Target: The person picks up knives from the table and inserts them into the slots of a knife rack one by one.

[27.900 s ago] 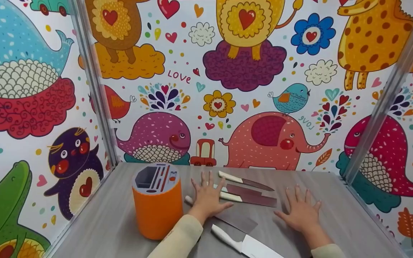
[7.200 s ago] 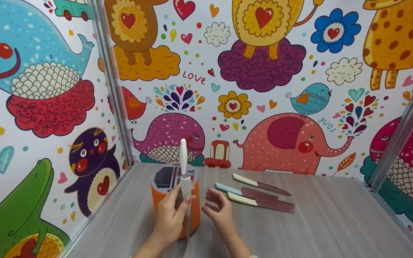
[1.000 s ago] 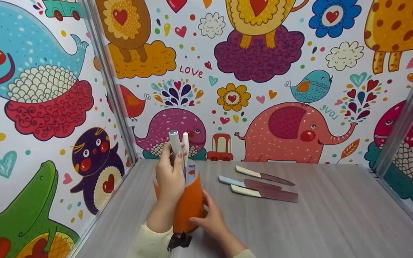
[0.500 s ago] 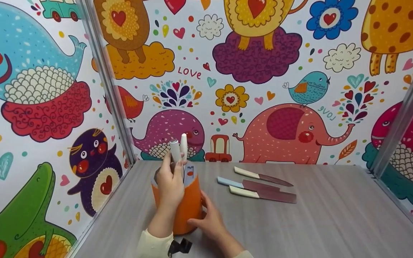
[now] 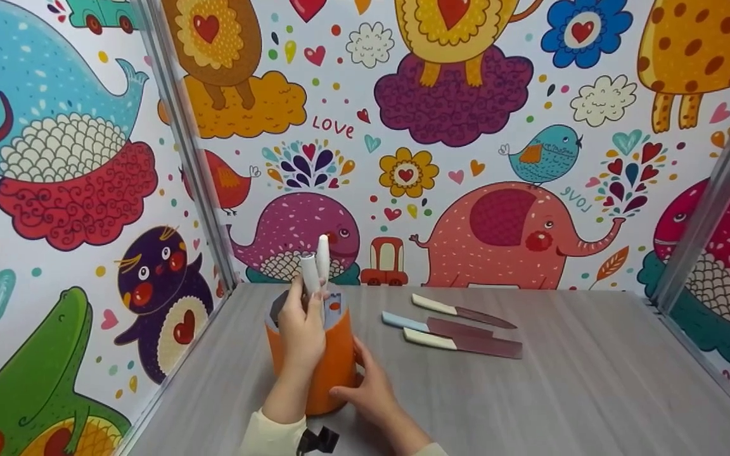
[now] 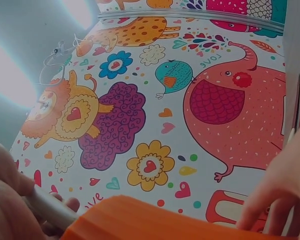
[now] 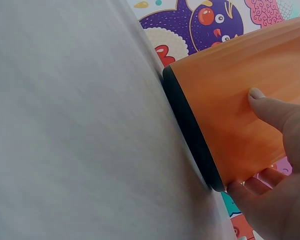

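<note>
An orange knife block [image 5: 333,354] stands upright on the table, its slotted grey top partly hidden by my left hand [image 5: 301,326]. That hand grips the white handle of a knife [image 5: 309,269] with a metal end cap; its blade is out of sight at the block's top. Just behind rises a second white-handled knife [image 5: 322,252], standing in the block. My right hand [image 5: 371,386] holds the block's lower right side. In the right wrist view its thumb lies on the orange wall [image 7: 225,115] and its fingers reach round the far side, near the dark base [image 7: 190,130].
Right of the block lie a cream-handled pointed knife [image 5: 463,310], a blue-handled knife [image 5: 438,324] and a cream-handled broad knife [image 5: 463,342], blades pointing right. A black device [image 5: 319,439] sits at my left cuff. Printed panels [image 5: 466,158] wall the table's back and sides.
Over the last second my left hand has lowered the knife a little into the block; the right hand keeps its hold. Much earlier, both hands lay flat and the white-handled knives were on the table.
</note>
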A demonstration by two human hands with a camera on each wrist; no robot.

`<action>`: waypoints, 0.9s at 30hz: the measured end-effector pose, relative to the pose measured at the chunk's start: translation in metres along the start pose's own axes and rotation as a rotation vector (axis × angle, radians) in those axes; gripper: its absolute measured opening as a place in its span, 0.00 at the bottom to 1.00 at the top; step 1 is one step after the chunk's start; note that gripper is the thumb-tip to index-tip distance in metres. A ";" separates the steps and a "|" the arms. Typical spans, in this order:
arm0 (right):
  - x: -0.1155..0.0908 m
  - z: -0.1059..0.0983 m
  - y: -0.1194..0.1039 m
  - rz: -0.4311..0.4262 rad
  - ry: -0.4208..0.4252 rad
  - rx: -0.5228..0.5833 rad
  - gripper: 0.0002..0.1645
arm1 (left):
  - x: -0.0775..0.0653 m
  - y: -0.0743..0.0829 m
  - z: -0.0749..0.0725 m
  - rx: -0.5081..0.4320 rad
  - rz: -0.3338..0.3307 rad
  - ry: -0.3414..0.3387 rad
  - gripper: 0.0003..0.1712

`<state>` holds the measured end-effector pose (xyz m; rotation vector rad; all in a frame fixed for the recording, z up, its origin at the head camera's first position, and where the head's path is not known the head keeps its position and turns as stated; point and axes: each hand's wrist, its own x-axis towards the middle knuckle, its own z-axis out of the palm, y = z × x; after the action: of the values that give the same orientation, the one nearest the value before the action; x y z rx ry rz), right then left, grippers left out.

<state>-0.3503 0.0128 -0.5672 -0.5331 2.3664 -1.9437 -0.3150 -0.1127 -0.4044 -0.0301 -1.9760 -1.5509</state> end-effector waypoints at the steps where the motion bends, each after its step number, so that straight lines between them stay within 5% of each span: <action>1: 0.000 0.000 0.000 0.000 -0.001 0.000 0.65 | 0.000 0.000 0.000 0.005 -0.005 0.001 0.20; 12: 0.001 0.000 0.002 -0.014 0.002 0.000 0.64 | 0.005 0.000 -0.003 0.067 -0.056 -0.060 0.26; 15: 0.000 0.001 0.001 -0.020 0.003 -0.009 0.65 | 0.001 -0.007 -0.005 0.101 0.021 0.033 0.24; 21: -0.001 0.004 -0.001 0.003 0.014 -0.015 0.65 | -0.009 -0.041 -0.009 0.284 0.314 0.298 0.29; 24: 0.000 0.005 -0.003 0.036 0.022 -0.011 0.64 | -0.011 -0.064 -0.016 0.316 0.356 0.308 0.43; 27: 0.000 0.004 -0.003 0.059 0.032 -0.019 0.63 | -0.014 -0.086 -0.023 0.259 0.281 0.230 0.57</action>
<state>-0.3486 0.0083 -0.5651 -0.4311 2.3931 -1.9212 -0.3264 -0.1551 -0.4830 -0.0207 -1.8811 -1.0654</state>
